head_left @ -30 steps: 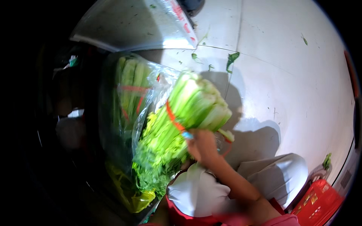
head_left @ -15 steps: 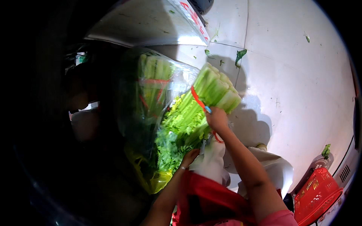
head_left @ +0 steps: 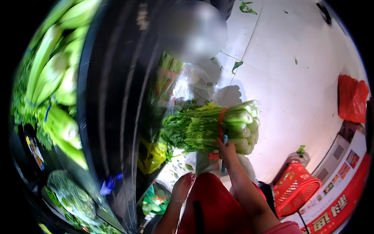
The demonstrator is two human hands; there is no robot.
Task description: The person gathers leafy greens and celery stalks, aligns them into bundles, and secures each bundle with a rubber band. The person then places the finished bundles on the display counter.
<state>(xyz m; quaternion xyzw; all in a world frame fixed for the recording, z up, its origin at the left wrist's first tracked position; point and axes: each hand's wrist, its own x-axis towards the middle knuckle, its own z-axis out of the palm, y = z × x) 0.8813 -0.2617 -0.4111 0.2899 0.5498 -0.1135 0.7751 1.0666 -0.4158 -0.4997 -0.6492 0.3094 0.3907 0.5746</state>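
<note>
My hands are apart. My right hand is clamped on the near side of a thick celery bundle, at about five o'clock from its middle, thumb close to the red tape that goes around the stalks. A small blue thing shows at my thumb; it is too small for me to tell what it is. The bundle lies sideways in front of me, its pale cut ends toward three o'clock and its leaves toward nine; I cannot tell whether anything bears it from below.

My left hand is at seven o'clock from the bundle, just beside my red apron. I see nothing in it, and cannot tell whether its fingers are curled.

Around the bundle, clear plastic and more taped celery lie at half past ten, a yellow bag at eight and a green bag at seven. A red basket stands at four o'clock on the pale floor, and a dark green leaf lies toward one. Beyond the black shelf edge, between nine and ten, large celery heads are piled.
</note>
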